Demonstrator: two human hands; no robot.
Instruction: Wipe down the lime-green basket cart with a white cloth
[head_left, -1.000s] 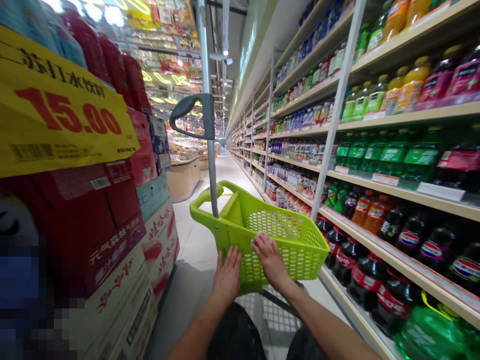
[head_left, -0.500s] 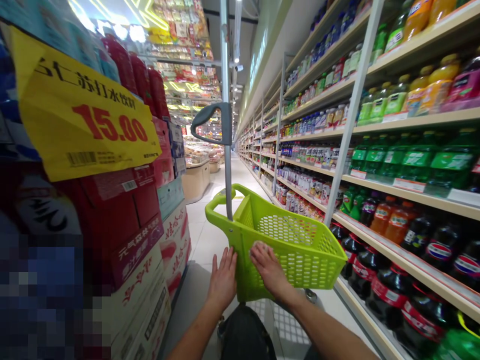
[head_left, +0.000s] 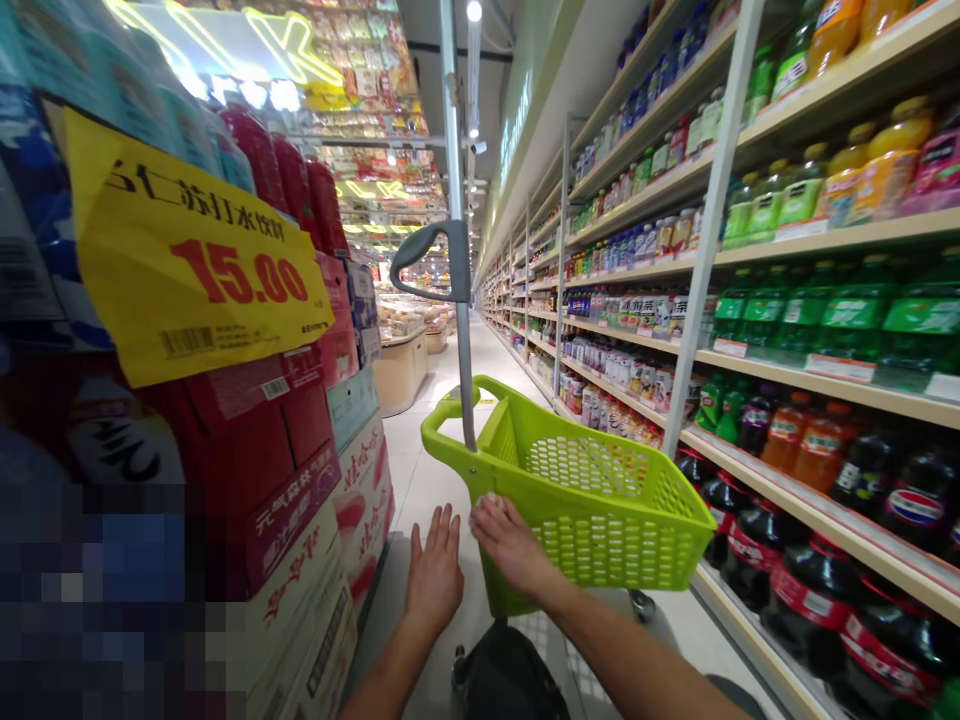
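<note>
In the middle of the aisle stands a lime-green shopping basket trolley point(head_left: 600, 545) with perforated walls, a grey upright pole and a dark grey loop handle point(head_left: 429, 262). My right hand point(head_left: 517, 550) is against the narrow end of its body below the rim. Its bent fingers press a small crumpled whitish wipe point(head_left: 489, 502) to the plastic; much of the wipe is hidden under the fingers. To the left of the trolley's end, my left hand point(head_left: 436, 570) is held up open, fingers stretched, with nothing in it and a small gap to the plastic.
Tall shelves of bottled drinks point(head_left: 832, 310) line the right side. Stacked drink cartons point(head_left: 364, 500) rise close on the left, under a yellow price sign point(head_left: 217, 270). Pale floor tiles point(head_left: 420, 440) run down the aisle past a wooden display counter point(head_left: 401, 370).
My right hand has slid left across the trolley's end with the wipe. My left hand has drawn left, away from the plastic. The view has shifted slightly.
</note>
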